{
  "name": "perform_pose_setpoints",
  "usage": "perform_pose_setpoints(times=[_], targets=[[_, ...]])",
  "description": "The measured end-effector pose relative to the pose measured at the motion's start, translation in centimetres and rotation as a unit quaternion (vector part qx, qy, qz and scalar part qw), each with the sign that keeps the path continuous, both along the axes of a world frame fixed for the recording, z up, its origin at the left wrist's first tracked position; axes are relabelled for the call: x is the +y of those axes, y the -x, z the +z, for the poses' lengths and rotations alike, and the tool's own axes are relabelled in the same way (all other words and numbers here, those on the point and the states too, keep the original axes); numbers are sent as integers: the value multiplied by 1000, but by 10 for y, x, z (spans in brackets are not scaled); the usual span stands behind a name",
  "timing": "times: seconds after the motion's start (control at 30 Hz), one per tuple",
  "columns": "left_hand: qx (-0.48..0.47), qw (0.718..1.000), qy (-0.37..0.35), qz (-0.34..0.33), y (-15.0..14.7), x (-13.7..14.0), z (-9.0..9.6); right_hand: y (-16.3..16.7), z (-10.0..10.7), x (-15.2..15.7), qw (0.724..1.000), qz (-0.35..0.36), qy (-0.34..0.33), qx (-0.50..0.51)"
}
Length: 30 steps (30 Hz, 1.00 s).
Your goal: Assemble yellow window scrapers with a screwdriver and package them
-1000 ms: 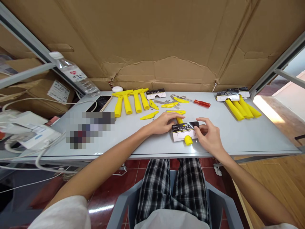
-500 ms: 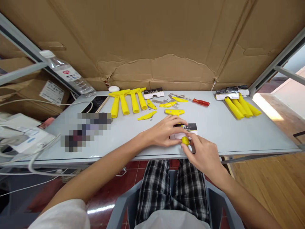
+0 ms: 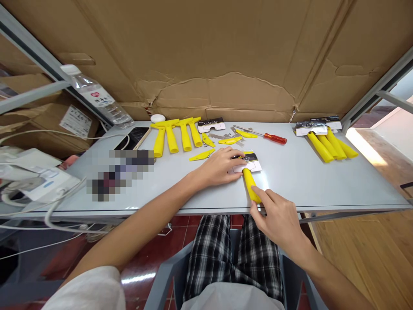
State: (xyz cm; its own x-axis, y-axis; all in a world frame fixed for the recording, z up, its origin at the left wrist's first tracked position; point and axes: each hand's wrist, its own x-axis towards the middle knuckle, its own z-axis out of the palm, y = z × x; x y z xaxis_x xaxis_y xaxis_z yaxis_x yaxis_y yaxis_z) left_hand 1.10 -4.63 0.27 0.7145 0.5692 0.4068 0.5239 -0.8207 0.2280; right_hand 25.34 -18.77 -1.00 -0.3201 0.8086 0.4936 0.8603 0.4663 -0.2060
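Observation:
In front of me a yellow scraper (image 3: 251, 183) lies with its handle angled toward the table's front edge. A black-and-white header card (image 3: 254, 162) sits around or under its upper end; which of the two I cannot tell. My left hand (image 3: 222, 167) grips the card from the left, its curled fingertips over the dark printed strip. The scraper's head is mostly hidden beneath these fingers. At the handle's lower end, my right hand (image 3: 275, 213) holds the yellow tube between thumb and index finger.
Yellow handles (image 3: 186, 137) stand in a row at the back, beside another card (image 3: 211, 125). Loose yellow blade covers (image 3: 230, 140), metal blades and a red screwdriver (image 3: 274, 138) lie behind my hands. Carded scrapers (image 3: 322, 146) rest at right; a phone (image 3: 134, 138) and bottle (image 3: 100, 97) at left.
The scraper has tipped down, so its handle's length now shows instead of its round end. The card has moved slightly away from me, and my right hand has shifted to the handle's lower end.

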Motion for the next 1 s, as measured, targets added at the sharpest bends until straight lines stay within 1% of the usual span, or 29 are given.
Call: perform_pose_setpoints(times=[0.1,0.2,0.3,0.63,0.77,0.93,1.0], targets=[[13,1000,-2,27,4,7,-2,-2,-2,-5,1000,17,-14,15],[18,997,-13,69,7,11,-4,-4,-3,-7,998,39,-35,32],[18,994,-17,102,8,14,-4,-5,-4,-9,997,47,-50,39],[61,988,7,141,6,19,-9,-4,-11,-4,998,31,-48,34],[70,987,2,146,4,19,-11,-3,-14,-2,998,26,-44,29],[79,982,-4,174,1,18,-12,-1,-18,1,998,25,-45,21],[78,981,-2,175,1,19,-14,0,-20,1,998,29,-50,22]])
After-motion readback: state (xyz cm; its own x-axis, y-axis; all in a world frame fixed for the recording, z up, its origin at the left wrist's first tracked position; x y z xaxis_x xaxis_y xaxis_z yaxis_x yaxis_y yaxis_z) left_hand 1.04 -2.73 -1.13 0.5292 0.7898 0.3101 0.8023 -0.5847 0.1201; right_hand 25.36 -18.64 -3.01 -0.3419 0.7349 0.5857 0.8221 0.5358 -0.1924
